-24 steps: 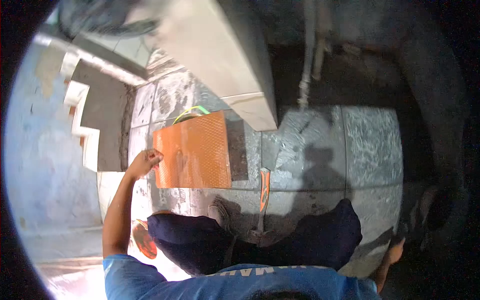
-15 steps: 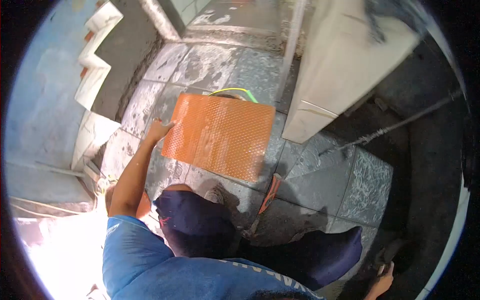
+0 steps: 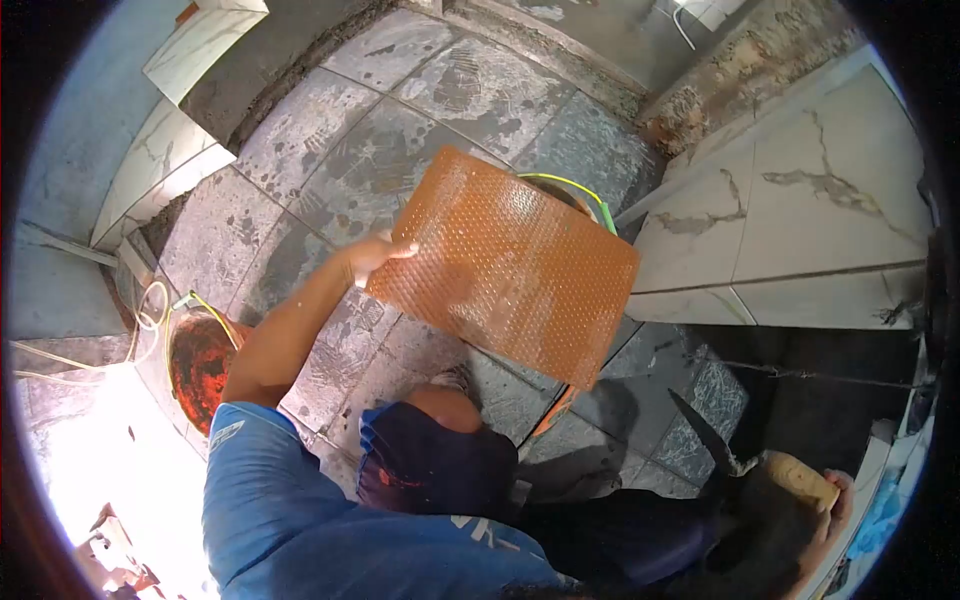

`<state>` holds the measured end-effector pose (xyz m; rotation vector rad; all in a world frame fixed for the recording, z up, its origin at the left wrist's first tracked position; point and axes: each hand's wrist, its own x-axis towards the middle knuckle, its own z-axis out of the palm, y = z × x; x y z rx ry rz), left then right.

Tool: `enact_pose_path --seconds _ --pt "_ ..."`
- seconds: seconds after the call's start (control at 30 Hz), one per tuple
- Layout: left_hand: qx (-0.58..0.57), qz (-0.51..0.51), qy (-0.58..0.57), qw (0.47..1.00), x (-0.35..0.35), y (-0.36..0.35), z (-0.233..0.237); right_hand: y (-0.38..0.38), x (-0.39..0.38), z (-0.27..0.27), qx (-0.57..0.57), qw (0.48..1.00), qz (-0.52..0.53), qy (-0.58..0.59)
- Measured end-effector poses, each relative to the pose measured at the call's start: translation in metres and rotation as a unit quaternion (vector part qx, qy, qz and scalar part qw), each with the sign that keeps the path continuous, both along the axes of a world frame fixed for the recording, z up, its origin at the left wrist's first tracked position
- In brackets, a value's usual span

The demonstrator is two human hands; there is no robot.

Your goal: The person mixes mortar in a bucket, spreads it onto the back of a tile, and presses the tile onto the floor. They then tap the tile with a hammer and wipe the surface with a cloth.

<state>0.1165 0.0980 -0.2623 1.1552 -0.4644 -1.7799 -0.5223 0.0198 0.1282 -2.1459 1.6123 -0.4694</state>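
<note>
An orange-brown tile with a dimpled, patterned face (image 3: 510,270) is held up over the floor, tilted. My left hand (image 3: 377,256) grips its left edge, thumb on the patterned face. At the lower right, my right hand (image 3: 838,495) is closed round the wooden handle of a trowel (image 3: 715,435), whose dark blade points up and left. Part of a bucket with a yellow-green handle (image 3: 565,188) shows behind the tile's upper edge. An orange-handled tool (image 3: 556,410) lies on the floor, partly hidden beneath the tile's lower edge.
Grey floor tiles (image 3: 370,150) carry whitish smears. A reddish-stained bucket (image 3: 200,365) stands at the left beside cables. White marbled tiles (image 3: 830,190) face a raised structure at the right. Cut white wall tiles (image 3: 165,150) are at the upper left.
The tile has shifted right and turned clockwise with my left hand. My right hand has risen at the lower right, bringing the trowel into clearer view. The camera view has also shifted.
</note>
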Motion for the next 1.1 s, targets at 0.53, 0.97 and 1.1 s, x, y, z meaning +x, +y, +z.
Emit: enact_pose_path --seconds 0.53,0.97,1.1 --pt "-0.015 0.402 -0.145 0.904 -0.018 0.159 0.076 -0.075 0.105 0.023 -0.154 0.96 0.227 0.048" --pt "-0.062 0.522 -0.143 0.838 -0.016 0.125 0.005 -0.176 0.349 -0.264 0.008 0.852 0.47 0.233" --pt "-0.068 0.505 -0.11 0.854 -0.022 0.116 -0.001 -0.174 0.402 -0.268 0.298 0.775 0.286 0.478"
